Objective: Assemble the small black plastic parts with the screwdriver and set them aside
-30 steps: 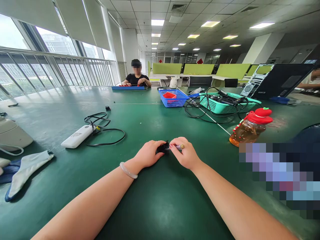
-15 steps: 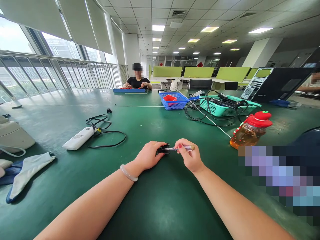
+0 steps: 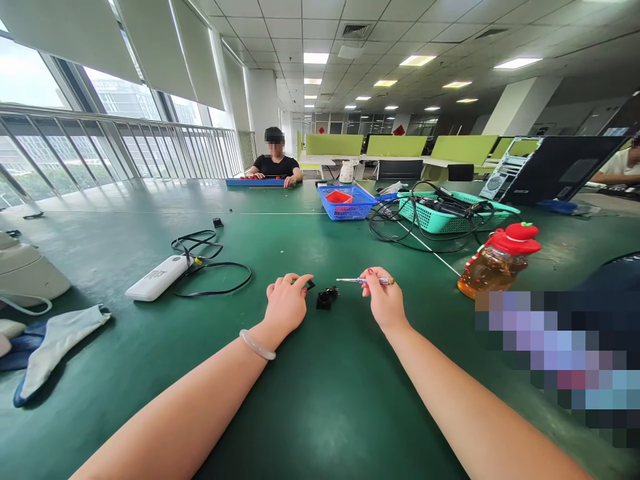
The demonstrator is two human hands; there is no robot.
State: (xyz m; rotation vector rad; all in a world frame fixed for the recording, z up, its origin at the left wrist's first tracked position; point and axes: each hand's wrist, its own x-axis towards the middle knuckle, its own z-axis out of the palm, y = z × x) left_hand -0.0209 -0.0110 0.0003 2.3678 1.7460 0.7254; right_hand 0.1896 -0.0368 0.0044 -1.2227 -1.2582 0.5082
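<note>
Between my hands, small black parts lie on the green table; their exact shape is too small to tell. My left hand, with a pale bangle on its wrist, pinches a small dark flat piece at its fingertips, just left of those parts. A slim screwdriver with a clear handle is held in my right hand. Its tip points left and is in the air, apart from the black parts.
A white power bank with black cables lies left. Gloves are at far left. Blue basket, green basket with cables and a red-lidded bottle stand beyond and right. A person sits across the table.
My left hand has moved left off the black parts, now with a small dark piece. The screwdriver has drawn back to the right, away from them. The person opposite has shifted their hands.
</note>
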